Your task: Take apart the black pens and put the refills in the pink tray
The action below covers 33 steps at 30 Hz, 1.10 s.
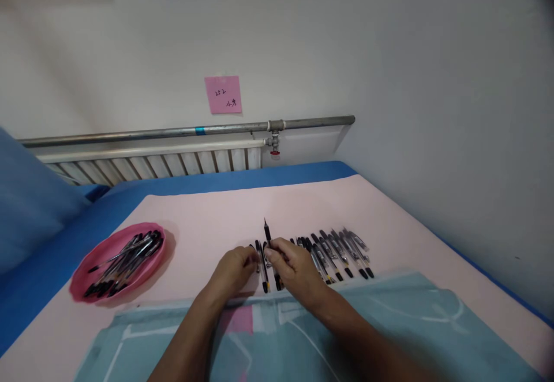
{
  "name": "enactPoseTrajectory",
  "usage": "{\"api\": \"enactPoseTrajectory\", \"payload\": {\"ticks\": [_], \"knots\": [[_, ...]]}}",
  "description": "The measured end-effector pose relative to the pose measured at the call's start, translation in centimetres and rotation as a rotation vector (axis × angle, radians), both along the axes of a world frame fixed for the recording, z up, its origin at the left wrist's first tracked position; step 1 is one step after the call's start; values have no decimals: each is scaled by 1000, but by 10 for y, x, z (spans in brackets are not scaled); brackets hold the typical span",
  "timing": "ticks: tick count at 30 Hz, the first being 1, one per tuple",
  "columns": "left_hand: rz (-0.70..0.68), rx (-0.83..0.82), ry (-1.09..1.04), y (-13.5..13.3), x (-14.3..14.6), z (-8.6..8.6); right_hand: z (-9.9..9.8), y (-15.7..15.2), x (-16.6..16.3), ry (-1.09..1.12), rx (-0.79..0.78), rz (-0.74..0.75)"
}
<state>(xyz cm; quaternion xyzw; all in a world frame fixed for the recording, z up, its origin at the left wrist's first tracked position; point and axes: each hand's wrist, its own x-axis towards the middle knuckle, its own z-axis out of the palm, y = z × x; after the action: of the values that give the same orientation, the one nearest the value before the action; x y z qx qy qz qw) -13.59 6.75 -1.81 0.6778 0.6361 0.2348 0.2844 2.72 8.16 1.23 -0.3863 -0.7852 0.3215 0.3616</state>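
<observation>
My right hand (294, 266) is closed around a black pen (267, 233) whose tip sticks up and away from me. My left hand (234, 269) is curled beside it, fingertips pinched at the near end of the same cluster of pens; what it holds is hidden. Several capped black pens (341, 252) lie side by side in a row on the pink sheet (208, 220), running right from my hands. A pink oval dish (93, 266) at the left holds several more black pens (127, 258).
A pale teal cloth (389, 324) covers my lap at the near edge. Blue bedding (43, 266) borders the pink sheet at left and back. A radiator (151, 165) and pipe (303, 122) run along the wall, which closes in on the right.
</observation>
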Motion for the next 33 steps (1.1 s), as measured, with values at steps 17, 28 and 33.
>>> {"api": "enactPoseTrajectory", "payload": {"ticks": [17,28,33], "knots": [[67,-119,405,-6,17,14,-1,-1,0,-21,15,20],[140,-155,479,-9,22,14,-1,-1,0,-31,-7,27],[161,-130,369,-14,23,12,1,-1,0,-39,-9,29]]}}
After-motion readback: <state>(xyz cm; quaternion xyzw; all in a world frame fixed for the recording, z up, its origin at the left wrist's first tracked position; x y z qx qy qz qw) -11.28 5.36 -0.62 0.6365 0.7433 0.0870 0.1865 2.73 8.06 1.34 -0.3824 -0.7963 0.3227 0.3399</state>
